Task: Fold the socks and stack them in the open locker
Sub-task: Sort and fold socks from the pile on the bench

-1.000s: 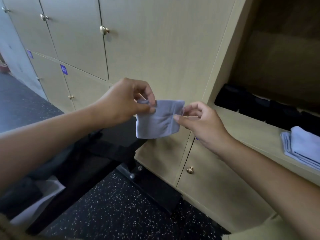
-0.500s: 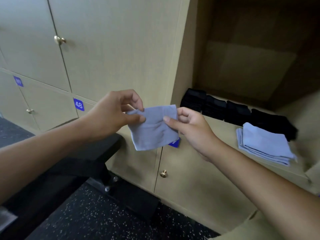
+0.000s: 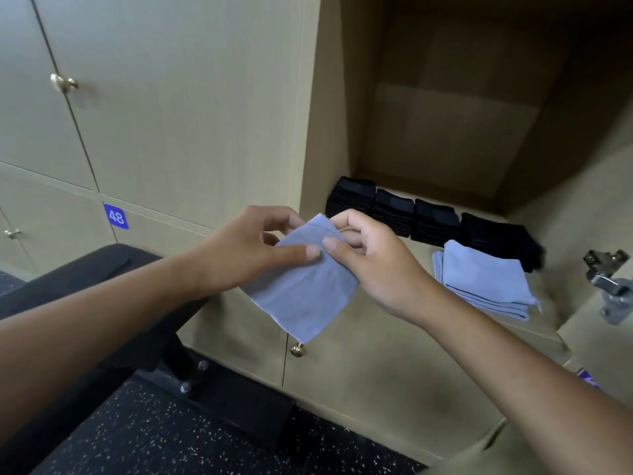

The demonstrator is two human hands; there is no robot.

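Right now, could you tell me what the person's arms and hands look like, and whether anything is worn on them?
Both forearms are bare to the frame's edge: no sleeves show. The left hand and right hand wear no gloves, and no rings, watch or bracelets are visible. The fingernails that show are short and unpainted.

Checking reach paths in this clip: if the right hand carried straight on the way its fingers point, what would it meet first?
The right hand points left, so beyond the blue sock that it pinches, it would likely meet the left hand, whose thumb lies almost against its own. Depth is unclear.
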